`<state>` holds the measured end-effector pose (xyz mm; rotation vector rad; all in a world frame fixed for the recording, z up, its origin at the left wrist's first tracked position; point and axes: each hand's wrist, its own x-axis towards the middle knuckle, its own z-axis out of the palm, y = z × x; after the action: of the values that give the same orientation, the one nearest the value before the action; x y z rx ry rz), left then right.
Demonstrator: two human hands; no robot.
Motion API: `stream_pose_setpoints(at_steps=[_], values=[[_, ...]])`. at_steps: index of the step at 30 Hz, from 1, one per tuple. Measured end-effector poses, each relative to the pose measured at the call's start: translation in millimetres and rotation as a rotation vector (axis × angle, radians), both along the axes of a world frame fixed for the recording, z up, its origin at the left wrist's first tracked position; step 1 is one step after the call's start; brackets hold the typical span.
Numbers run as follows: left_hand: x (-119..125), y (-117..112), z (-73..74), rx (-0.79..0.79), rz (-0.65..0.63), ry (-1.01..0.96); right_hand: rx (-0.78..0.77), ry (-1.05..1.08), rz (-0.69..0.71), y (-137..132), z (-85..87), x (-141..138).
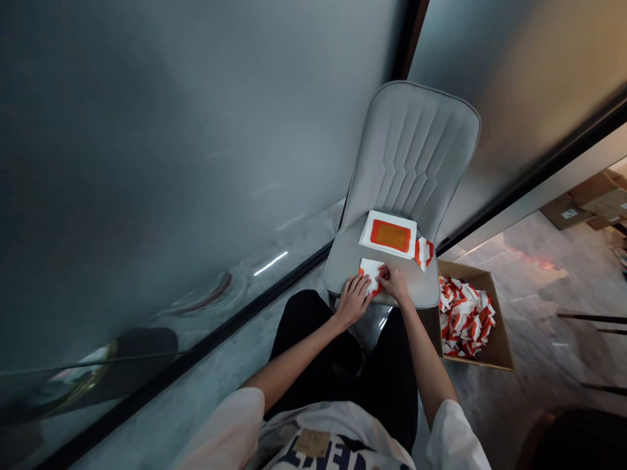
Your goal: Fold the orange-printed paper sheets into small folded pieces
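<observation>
A folded white-and-orange sheet of paper (371, 268) lies near the front of the grey chair's seat (337, 264). My left hand (353, 301) rests on its left side with the fingers stretched out flat. At its right edge my right hand (393, 283) pinches the paper between thumb and fingers. Just behind, a stack of white sheets (364, 236) printed with an orange rectangle sits against the backrest. One folded paper piece (424, 253), white with orange edges, is to the right of the stack.
An open cardboard box (500, 326) full of folded white-and-orange papers (467, 316) stands on the floor right of the chair. Frosted glass panels (220, 130) rise on the left and behind. More cardboard boxes (600, 196) are at the far right.
</observation>
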<state>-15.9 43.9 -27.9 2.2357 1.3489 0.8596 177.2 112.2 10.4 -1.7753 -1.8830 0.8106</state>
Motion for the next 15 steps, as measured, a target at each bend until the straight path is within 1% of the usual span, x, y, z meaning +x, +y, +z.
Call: stream_pose_setpoints(at_steps=[4, 6, 9, 12, 15], values=[[5, -1, -3.8, 0.004, 0.021, 0.007, 0.030, -0.076, -0.133, 1, -1.3, -1], [6, -1, -4.4, -0.004, 0.020, 0.022, 0.031, -0.108, -0.169, 2, -2.9, -5], [7, 0, -4.5, -0.007, 0.009, 0.039, 0.002, -0.127, -0.151, 8, -5.0, -9], [8, 3, -5.1, -0.006, 0.006, 0.055, -0.055, -0.139, -0.120, 21, -5.9, -8], [10, 5, -6.2, -0.011, 0.011, 0.120, -0.101, -0.151, -0.113, 34, -6.1, -5]])
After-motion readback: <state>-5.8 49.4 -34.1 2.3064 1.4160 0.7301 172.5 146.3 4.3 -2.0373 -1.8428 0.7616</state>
